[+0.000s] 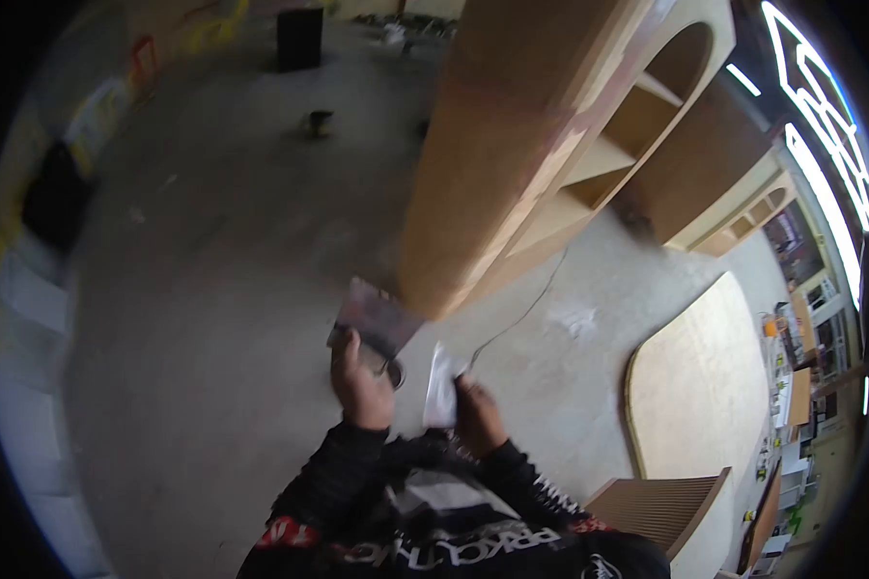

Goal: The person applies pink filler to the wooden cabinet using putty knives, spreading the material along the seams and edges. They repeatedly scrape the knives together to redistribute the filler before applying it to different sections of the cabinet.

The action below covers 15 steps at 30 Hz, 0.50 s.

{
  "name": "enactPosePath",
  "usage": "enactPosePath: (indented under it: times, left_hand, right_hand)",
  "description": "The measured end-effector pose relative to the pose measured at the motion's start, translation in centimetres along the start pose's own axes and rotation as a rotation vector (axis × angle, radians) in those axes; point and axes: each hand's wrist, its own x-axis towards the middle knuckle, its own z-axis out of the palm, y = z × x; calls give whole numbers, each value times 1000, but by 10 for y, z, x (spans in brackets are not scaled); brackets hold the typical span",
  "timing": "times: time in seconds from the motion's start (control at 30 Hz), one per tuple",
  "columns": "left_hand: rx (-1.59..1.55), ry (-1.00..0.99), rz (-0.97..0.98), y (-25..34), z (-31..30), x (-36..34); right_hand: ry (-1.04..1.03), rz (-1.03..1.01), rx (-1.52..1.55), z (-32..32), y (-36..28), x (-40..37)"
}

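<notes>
My left hand [362, 388] is closed on a dark, flat, roughly square plate [377, 318], its thumb over the near edge. A round dark object [395, 373] shows just beside that hand. In my right hand [479, 415] is a pale, narrow flat piece [440, 388], held upright and apart from the plate. The blur hides what exactly both pieces are. Just beyond the plate stands the lower end of a tall wooden cabinet [492, 164] with an arched opening and shelves.
A thin cable [521, 317] runs over the grey floor [212, 318]. At the right lies a large curved wooden panel [700, 386], with a slatted wooden piece [657, 507] nearer. Another shelved cabinet [743, 217] stands behind. A dark box [299, 40] is far off.
</notes>
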Motion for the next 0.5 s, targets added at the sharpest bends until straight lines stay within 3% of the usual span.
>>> enactPosePath:
  times: [0.07,0.1,0.2,0.37,0.5]
  left_hand:
    - [584,-19,515,-10,-7,-3]
    - [857,-49,780,4,-4,-9]
    - [843,-34,883,-3,0,-9]
    - [187,3,322,9,25,-18]
    - [235,-145,317,6,2,-16]
  right_hand:
    - [-74,-100,-112,33,-41,-15]
    - [-107,-245,-116,53,-51,-18]
    - [-20,-302,-66,74,-53,-12]
    - [-14,-240,-102,69,-52,-6]
    - [59,-246,-224,71,-53,-6]
